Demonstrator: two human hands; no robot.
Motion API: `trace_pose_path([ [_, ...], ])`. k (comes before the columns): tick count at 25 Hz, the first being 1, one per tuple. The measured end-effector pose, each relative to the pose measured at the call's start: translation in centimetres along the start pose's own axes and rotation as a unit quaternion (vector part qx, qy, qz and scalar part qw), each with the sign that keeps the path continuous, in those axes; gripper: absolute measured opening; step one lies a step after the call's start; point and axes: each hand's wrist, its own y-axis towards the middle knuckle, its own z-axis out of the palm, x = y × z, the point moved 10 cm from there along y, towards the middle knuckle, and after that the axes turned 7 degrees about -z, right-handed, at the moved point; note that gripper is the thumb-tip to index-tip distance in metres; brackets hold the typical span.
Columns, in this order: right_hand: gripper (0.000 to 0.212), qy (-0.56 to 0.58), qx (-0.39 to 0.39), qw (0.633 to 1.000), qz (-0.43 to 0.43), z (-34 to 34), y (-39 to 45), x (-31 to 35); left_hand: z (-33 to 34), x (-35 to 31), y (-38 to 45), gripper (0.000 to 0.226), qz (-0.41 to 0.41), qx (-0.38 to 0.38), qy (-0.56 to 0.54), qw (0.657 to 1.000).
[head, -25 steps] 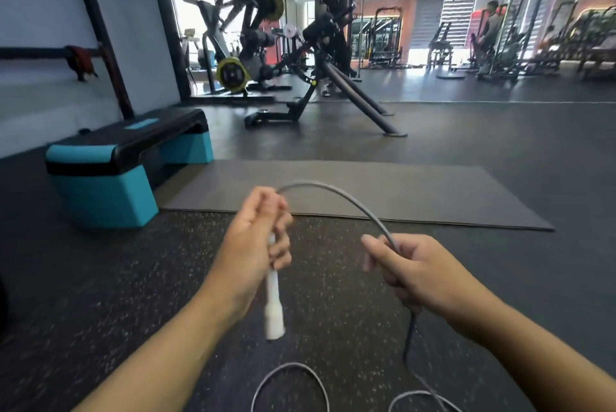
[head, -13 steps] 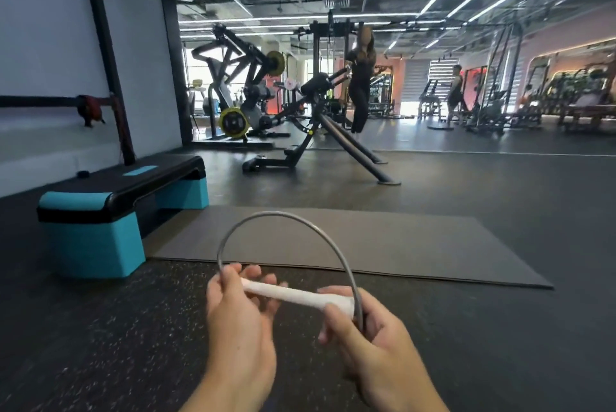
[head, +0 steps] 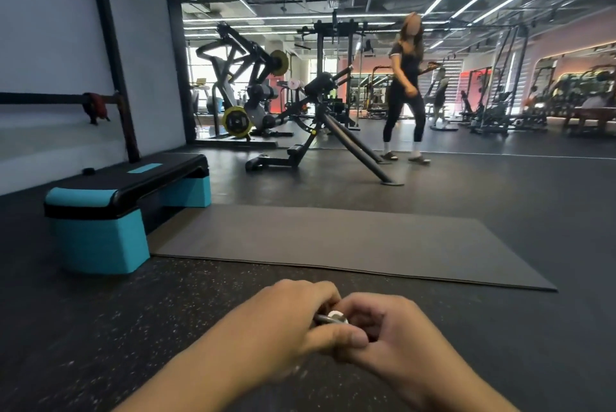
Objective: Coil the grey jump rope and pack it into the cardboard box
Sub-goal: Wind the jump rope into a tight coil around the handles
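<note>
My left hand (head: pixel 283 328) and my right hand (head: pixel 396 341) are pressed together low in the middle of the head view, both with fingers curled round the grey jump rope (head: pixel 328 318). Only a short piece of grey cord and the white end of a handle show between the two hands. The remainder of the rope is hidden inside and under my hands. No cardboard box is in view.
A grey exercise mat (head: pixel 350 241) lies on the dark speckled floor just beyond my hands. A teal and black step platform (head: pixel 110 211) stands at the left. Gym machines (head: pixel 320 118) and a person (head: pixel 405 95) are farther back.
The rope loop that arched above my hands has been drawn in and is hidden. My hands have come together low in the view. The camera has tilted upward.
</note>
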Motion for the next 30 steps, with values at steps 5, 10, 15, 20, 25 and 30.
trace_pose_path([
  [5, 0.035, 0.049, -0.037, 0.998, 0.000, 0.3, -0.6, 0.7, 0.6, 0.2, 0.0, 0.027, 0.027, 0.032, -0.117, 0.992],
  [10, 0.028, 0.103, 0.034, 0.991, 0.072, -2.1, -0.5, 0.3, -0.9, 1.6, 0.4, 0.029, 0.020, 0.040, -0.110, 0.993],
  [15, 0.058, 0.005, 0.041, 0.985, 0.166, -5.7, -3.2, -3.9, -6.9, 7.0, 0.3, 0.035, -0.040, -0.074, -0.501, 0.861],
  [20, 0.048, 0.243, -0.031, 0.964, 0.102, -4.6, -0.9, -1.8, -6.2, 8.6, 0.1, 0.034, -0.074, -0.219, -0.739, 0.633],
  [25, 0.051, 0.373, -0.096, 0.923, 0.012, -1.6, 1.5, 1.7, -2.4, 7.3, -0.6, 0.036, -0.139, -0.278, -0.839, 0.447],
  [30, 0.032, 0.333, -0.141, 0.933, 0.003, -2.7, 1.8, 2.7, 0.9, 7.0, -1.7, 0.031, -0.168, -0.238, -0.813, 0.504],
])
